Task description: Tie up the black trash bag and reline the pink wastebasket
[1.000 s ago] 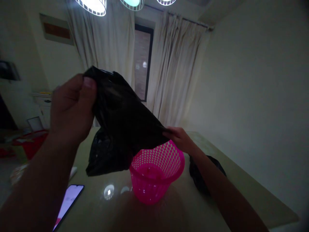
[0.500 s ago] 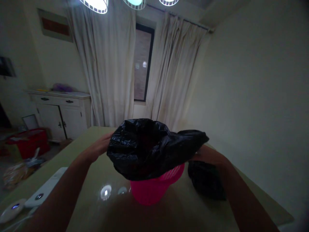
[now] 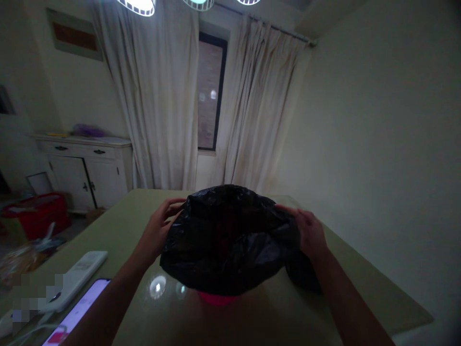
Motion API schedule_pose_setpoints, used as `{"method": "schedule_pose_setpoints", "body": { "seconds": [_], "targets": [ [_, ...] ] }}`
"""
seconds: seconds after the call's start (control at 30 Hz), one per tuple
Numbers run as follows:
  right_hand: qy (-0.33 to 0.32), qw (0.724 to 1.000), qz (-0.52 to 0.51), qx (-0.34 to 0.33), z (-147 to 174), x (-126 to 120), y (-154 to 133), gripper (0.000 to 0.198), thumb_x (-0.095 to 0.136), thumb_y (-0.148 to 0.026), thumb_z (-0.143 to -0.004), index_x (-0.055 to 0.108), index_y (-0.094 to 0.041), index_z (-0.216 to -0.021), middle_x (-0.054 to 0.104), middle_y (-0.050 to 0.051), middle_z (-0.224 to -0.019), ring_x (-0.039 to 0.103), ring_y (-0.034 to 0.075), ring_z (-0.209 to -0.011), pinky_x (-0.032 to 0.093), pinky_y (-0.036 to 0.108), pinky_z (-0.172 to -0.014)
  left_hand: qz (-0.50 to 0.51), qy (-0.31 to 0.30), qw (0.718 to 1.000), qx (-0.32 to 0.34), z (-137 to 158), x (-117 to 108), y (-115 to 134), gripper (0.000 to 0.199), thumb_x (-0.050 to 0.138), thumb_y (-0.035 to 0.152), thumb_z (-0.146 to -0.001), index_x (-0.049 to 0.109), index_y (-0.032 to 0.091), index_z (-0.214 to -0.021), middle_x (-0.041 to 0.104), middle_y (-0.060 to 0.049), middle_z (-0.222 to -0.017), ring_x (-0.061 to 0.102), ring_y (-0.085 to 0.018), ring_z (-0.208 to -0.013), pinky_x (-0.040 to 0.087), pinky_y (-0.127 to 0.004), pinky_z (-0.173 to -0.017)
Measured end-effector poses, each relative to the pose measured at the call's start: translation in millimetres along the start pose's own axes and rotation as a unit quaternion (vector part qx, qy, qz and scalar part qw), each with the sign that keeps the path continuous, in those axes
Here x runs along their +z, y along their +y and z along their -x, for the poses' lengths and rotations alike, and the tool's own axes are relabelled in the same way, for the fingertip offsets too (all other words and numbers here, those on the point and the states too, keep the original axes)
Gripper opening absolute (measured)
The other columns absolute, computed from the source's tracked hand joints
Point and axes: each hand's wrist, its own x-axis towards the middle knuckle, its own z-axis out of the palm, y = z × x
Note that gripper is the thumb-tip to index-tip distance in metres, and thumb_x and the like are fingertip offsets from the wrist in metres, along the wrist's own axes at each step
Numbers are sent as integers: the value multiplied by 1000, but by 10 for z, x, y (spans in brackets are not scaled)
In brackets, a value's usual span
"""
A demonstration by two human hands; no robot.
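A black plastic garbage bag (image 3: pixel 230 274) is draped over a pink basket (image 3: pixel 218 299), its wide mouth facing me. Only the lower part of the basket shows beneath the bag; the rest is covered. My left hand (image 3: pixel 160 230) lies against the bag's left side, fingers apart and slightly curved. At the right edge of the mouth, my right hand (image 3: pixel 310 231) grips the bag, one finger stretched along the rim and the others folded. A second black plastic bundle (image 3: pixel 304 275) lies on the table, partly behind my right forearm.
The glossy greenish table (image 3: pixel 144 307) reflects the lamps. At its left lie a white power strip (image 3: pixel 81 276), a lit phone (image 3: pixel 81 305) and a white cable. Beyond the table stand a white cabinet (image 3: pixel 104 173) and a red box (image 3: pixel 54 218); a wall (image 3: pixel 378 144) rises at right.
The bag's mouth has been spread wider to the right and pulled lower, hiding more of the basket. My right hand has come up to the rim. The phone has come into view.
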Motion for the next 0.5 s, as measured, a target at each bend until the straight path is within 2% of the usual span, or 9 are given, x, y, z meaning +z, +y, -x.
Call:
{"method": "schedule_pose_setpoints", "body": {
  "seconds": [0.03, 0.1, 0.17, 0.2, 0.27, 0.33, 0.4, 0.5],
  "targets": [
    [18, 999, -25, 32, -26, 7, 58, 54, 67, -66, -91, 85, -22, -116, 86, 13, -109, 82, 33, -97, 67, 46, -82, -9, 12, 1000, 14, 8, 13, -17, 59, 81, 66, -79, 69, 22, -116, 82, -14, -113, 77, -34, -109, 61, -41, -83],
    [36, 990, -74, 116, -84, 71, 174, 43, 85, -52, -79, 86, -21, -108, 87, 10, -100, 81, 27, -85, 66, 39, -76, -13, 39, 999, 33, 19, 44, -15, 58, 78, 70, -80, 69, 21, -111, 81, -14, -115, 77, -31, -102, 59, -38, -79],
    [29, 983, -85, 161, -140, 182, 286, 44, 94, -33, -68, 85, -22, -109, 87, 7, -98, 80, 23, -80, 64, 34, -76, 13, 45, 999, 27, 21, 73, 29, 61, 76, 70, -85, 68, 21, -120, 79, -13, -124, 77, -27, -97, 58, -34, -76],
    [22, 982, -88, 165, -165, 243, 336, 49, 94, -29, -65, 85, -22, -112, 87, 7, -100, 80, 22, -82, 64, 34, -78, 32, 29, 999, 13, 15, 84, 58, 61, 74, 69, -88, 66, 22, -127, 78, -12, -129, 77, -26, -97, 58, -34, -75],
    [18, 985, -91, 146, -208, 357, 416, 56, 95, -31, -63, 84, -23, -117, 87, 7, -106, 81, 24, -90, 65, 36, -85, 45, -31, 998, -9, -23, 93, 107, 59, 69, 64, -94, 62, 24, -136, 76, -11, -136, 77, -26, -102, 60, -36, -80],
    [24, 989, -92, 112, -241, 442, 471, 60, 96, -36, -62, 83, -25, -120, 86, 6, -112, 81, 27, -97, 64, 39, -91, -12, -74, 997, 23, -98, 93, 117, 51, 65, 57, -96, 65, 23, -133, 77, -11, -134, 76, -29, -112, 60, -41, -93],
    [18, 993, -83, 84, -262, 495, 519, 59, 94, -37, -62, 83, -25, -119, 86, 5, -116, 80, 28, -103, 62, 40, -97, -107, -74, 987, 93, -196, 95, 70, 42, 62, 50, -95, 71, 22, -125, 80, -11, -126, 74, -31, -118, 56, -45, -104],
    [-3, 998, -25, 60, -257, 528, 646, 42, 86, -44, -69, 84, -22, -104, 85, 4, -105, 77, 31, -103, 62, 44, -98, -186, -40, 972, 139, -320, 105, -93, 38, 57, 47, -94, 75, 23, -117, 83, -10, -117, 76, -32, -111, 56, -46, -103]
  ]
}}
